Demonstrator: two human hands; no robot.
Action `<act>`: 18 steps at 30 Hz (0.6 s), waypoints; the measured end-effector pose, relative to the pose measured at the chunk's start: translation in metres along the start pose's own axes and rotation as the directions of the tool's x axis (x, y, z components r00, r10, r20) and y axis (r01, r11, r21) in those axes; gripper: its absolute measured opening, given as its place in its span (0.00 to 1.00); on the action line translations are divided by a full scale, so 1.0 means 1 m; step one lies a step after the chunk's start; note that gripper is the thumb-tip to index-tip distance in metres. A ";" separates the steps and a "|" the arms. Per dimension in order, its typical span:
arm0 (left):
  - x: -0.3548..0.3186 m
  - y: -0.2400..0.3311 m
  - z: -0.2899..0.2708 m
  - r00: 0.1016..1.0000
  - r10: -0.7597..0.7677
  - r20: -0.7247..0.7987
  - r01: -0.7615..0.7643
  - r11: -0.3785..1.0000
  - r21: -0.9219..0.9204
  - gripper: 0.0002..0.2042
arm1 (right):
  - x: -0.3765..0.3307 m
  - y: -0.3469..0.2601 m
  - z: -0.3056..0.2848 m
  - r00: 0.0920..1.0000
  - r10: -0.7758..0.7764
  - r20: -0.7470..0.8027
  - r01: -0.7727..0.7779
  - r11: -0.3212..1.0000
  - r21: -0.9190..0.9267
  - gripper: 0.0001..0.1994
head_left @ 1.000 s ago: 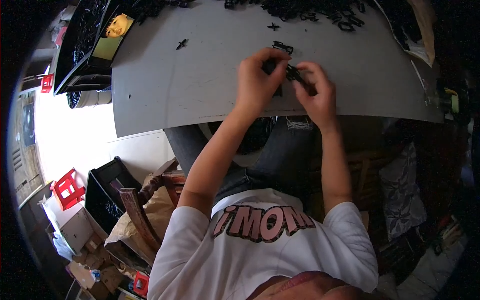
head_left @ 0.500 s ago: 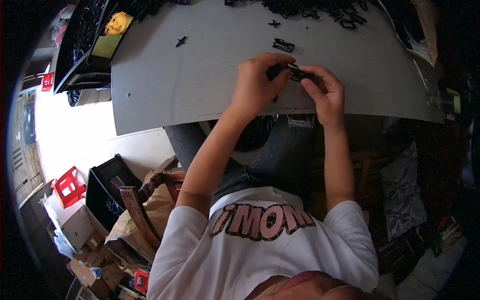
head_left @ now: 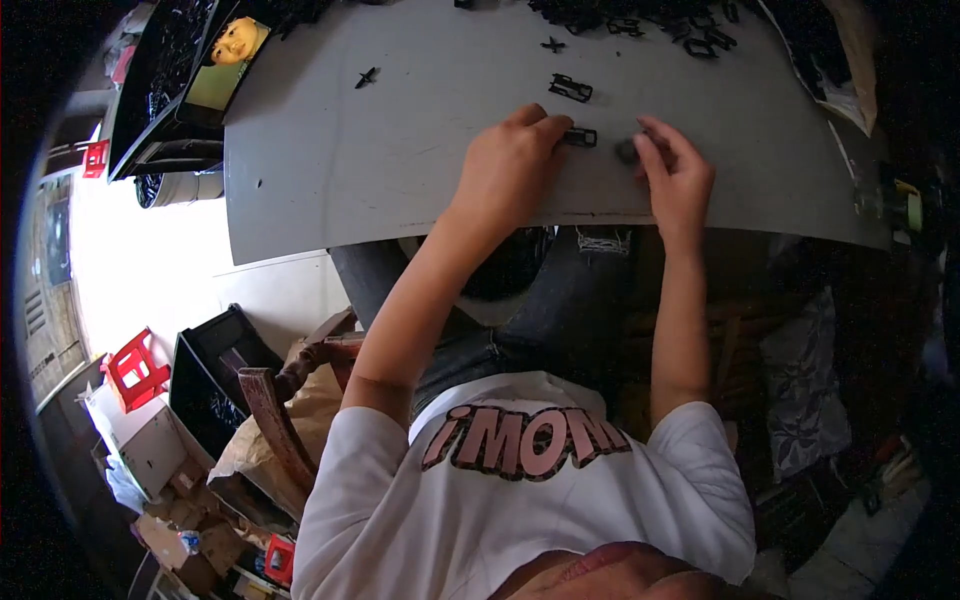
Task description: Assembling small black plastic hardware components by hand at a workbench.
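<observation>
Close to the front edge of the grey table, the fingers of my left hand [head_left: 510,165] are closed on a black plastic frame [head_left: 582,138] with a rectangular opening; its left end is hidden by them. My right hand [head_left: 684,185] is a short way to the right, apart from that frame. Its thumb and fingers pinch a small dark piece [head_left: 627,151], too blurred to make out its kind. Just beyond both hands lies another black plastic frame [head_left: 571,88]. Farther back is a small black cross-shaped part [head_left: 552,45], with a similar part [head_left: 367,77] off to the left.
A heap of black plastic parts [head_left: 600,15] covers the table's far side. At the far left a lit screen [head_left: 228,65] leans by a black bin [head_left: 165,80] of dark parts. Left of me stand a wooden chair [head_left: 270,420], a black crate [head_left: 215,360] and a red stool [head_left: 136,370].
My hands have drawn apart. The right one has moved right with the small dark piece, while the left one has turned palm-down and keeps the black frame near the table.
</observation>
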State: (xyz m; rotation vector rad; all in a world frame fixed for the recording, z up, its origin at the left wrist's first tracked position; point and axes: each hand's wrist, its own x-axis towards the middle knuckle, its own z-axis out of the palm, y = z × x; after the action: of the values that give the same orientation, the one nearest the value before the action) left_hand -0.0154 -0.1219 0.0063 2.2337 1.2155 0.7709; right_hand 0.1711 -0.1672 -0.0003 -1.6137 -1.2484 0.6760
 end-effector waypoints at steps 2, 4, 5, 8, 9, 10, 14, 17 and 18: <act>0.005 0.003 0.001 0.996 -0.004 0.084 -0.003 0.997 0.075 0.11 | 0.014 0.009 -0.005 0.979 -0.203 0.031 0.195 0.876 -0.441 0.12; 0.007 0.003 0.000 0.987 -0.016 0.162 -0.009 0.988 0.152 0.11 | 0.022 0.009 -0.010 0.973 -0.218 0.080 0.229 0.840 -0.492 0.12; 0.007 0.002 -0.002 0.993 0.012 0.119 -0.021 0.997 0.073 0.12 | 0.026 0.007 -0.012 0.965 -0.227 0.132 0.262 0.801 -0.538 0.13; 0.007 -0.004 -0.012 0.998 0.018 0.064 -0.012 0.996 -0.094 0.12 | 0.050 0.008 -0.023 0.984 -0.158 0.082 0.178 0.857 -0.484 0.15; 0.008 -0.005 -0.017 0.998 0.003 0.062 0.009 0.983 -0.185 0.13 | 0.069 0.024 -0.031 0.932 -0.361 0.022 0.306 0.756 -0.579 0.16; 0.009 -0.008 -0.020 0.998 0.007 0.061 0.004 0.983 -0.186 0.13 | 0.095 0.044 -0.042 0.836 -0.549 -0.015 0.396 0.622 -0.676 0.17; 0.013 -0.027 -0.034 0.999 -0.014 0.043 0.021 0.985 -0.173 0.13 | 0.177 0.090 -0.057 0.705 -0.709 0.033 0.543 0.509 -0.668 0.20; 0.020 -0.039 -0.040 1.000 -0.020 0.013 0.022 0.991 -0.130 0.12 | 0.200 0.114 -0.065 0.750 -0.651 0.117 0.515 0.463 -0.721 0.20; 0.022 -0.045 -0.044 1.000 -0.020 0.000 0.020 0.995 -0.099 0.11 | 0.196 0.111 -0.067 0.830 -0.547 0.109 0.465 0.570 -0.677 0.19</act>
State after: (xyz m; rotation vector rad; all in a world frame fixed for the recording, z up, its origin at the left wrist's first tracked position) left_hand -0.0616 -0.0750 0.0151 2.1387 1.1724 0.8070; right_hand 0.3373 -0.0094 -0.0518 -1.6747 -1.9088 -0.3072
